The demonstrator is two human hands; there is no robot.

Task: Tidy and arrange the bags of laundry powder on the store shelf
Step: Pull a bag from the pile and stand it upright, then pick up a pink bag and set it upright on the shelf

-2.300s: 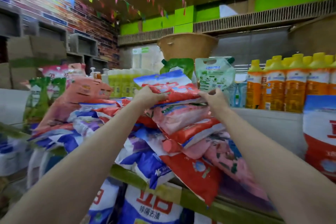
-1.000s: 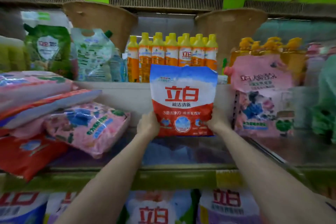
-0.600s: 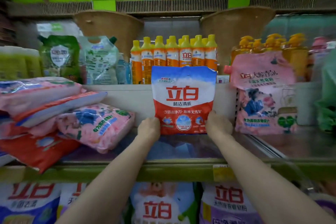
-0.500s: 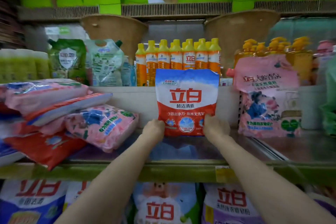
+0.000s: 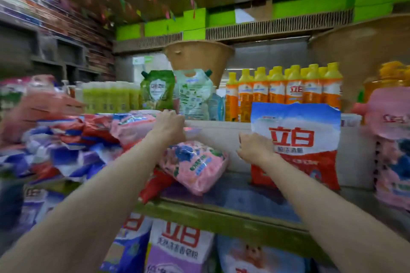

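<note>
His left hand (image 5: pixel 169 125) curls its grip over the top pink bag (image 5: pixel 133 124) of the heaped pile, the right hand (image 5: pixel 255 148) hovers loose by the red-and-white bag (image 5: pixel 297 144) upright on the shelf (image 5: pixel 221 219) under orange bottles (image 5: pixel 286 88).

red-and-white powder bag (image 5: pixel 304 139) stands upright on the shelf (image 5: pixel 221 217), messy bag pile (image 5: pixel 73 139) slumped to its left

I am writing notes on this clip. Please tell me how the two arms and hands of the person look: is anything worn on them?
Both forearms are bare as far as the picture shows them; no sleeve reaches into view. The left hand and the right hand wear no gloves. No watch, bracelet or ring shows, though the picture is somewhat blurred.
</note>
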